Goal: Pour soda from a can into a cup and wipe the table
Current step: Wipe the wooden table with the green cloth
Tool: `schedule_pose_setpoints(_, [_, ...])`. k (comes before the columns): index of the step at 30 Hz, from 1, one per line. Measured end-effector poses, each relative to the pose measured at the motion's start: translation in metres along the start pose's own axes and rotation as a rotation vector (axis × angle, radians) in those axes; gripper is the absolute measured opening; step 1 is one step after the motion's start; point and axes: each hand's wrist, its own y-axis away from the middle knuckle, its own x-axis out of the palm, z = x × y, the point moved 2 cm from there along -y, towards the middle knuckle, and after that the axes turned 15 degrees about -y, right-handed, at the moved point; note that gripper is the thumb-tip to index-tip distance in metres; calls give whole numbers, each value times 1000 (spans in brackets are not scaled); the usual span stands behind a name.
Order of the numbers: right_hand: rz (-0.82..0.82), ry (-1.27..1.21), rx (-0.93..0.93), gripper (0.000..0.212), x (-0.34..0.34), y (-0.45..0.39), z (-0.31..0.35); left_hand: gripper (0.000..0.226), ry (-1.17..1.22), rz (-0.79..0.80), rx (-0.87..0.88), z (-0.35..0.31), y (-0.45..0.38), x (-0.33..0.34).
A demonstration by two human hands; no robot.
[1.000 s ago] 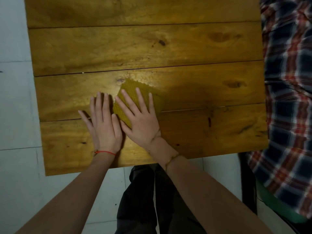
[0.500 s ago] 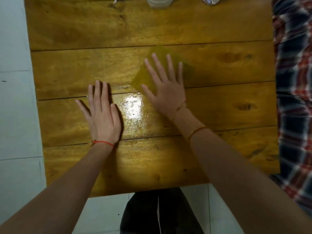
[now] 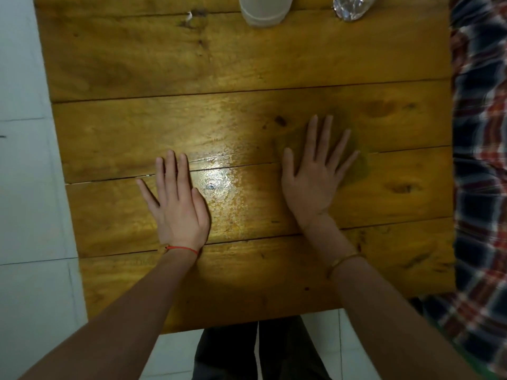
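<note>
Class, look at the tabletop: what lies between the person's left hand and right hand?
In the head view, only table between left hand and right hand: a shiny wet patch.

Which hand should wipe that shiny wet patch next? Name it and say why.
Right hand: it already presses flat on the cloth, just beside the wet patch. Left hand lies bare on the table, holding nothing.
</note>
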Motion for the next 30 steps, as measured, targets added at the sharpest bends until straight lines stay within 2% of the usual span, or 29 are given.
schedule_pose_setpoints(6, [179, -99, -253, 70, 39, 33, 90, 61, 12, -19, 15, 0, 0, -1])
schedule_pose_setpoints(13, [248, -58, -399, 69, 34, 62, 61, 57, 66, -37, 32, 2, 1, -1])
schedule_pose_setpoints(17, [187, -6, -330, 70, 13, 65, 9, 59, 79, -48, 34, 3, 1, 1])
schedule_pose_setpoints(20, [127, 7, -190, 70, -5, 66, -34, 59, 77, -54, 37, 4, 2, 3])
schedule_pose_setpoints(25, [49, -86, 80, 69, 5, 83, -23, 58, 97, -57, 44, 6, 4, 5])
schedule_pose_setpoints(27, [59, -102, 86, 69, 12, 94, -9, 56, 158, -65, 49, 5, 12, 0])
schedule_pose_setpoints(30, [123, -78, -53, 68, 20, 123, 0, 54, 219, -75, 66, 2, 42, -6])
